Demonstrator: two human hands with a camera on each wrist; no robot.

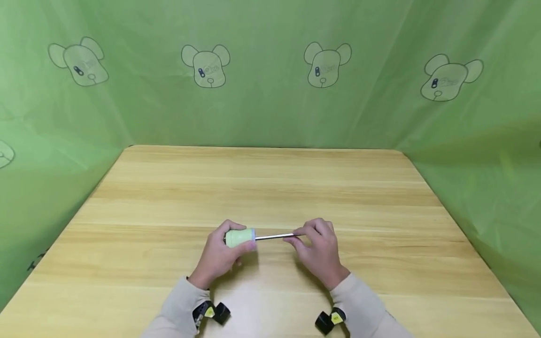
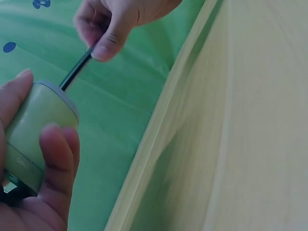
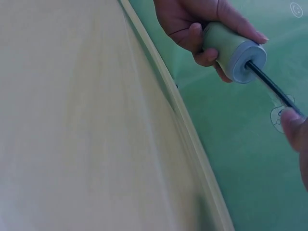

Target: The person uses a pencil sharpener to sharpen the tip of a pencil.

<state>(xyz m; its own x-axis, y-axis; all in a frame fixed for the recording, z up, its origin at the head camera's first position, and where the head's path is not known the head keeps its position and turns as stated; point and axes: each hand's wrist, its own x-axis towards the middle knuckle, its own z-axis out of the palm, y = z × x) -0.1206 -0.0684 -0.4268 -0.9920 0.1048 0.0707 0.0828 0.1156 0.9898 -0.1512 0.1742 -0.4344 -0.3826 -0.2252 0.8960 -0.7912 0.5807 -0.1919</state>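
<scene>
My left hand [image 1: 218, 256] grips a pale green cylindrical pencil sharpener [image 1: 238, 238], with fingers over its far side and the thumb along the near side. A bluish-grey cap [image 3: 248, 62] closes the sharpener's right end. From the hole in that cap sticks a slim dark pencil [image 1: 274, 236]; its inserted tip is hidden. My right hand [image 1: 321, 251] pinches the pencil's outer part between thumb and forefinger. Both things are held roughly level above the table. In the left wrist view, small lettering shows on the sharpener [image 2: 41, 122].
The light wooden table [image 1: 270, 188] spreads under both hands. Green curtains [image 1: 270, 112] with bear-head drawings hang behind it and at both sides. A black and yellow wrist camera sits on the left sleeve [image 1: 181, 300] and another on the right sleeve [image 1: 363, 300].
</scene>
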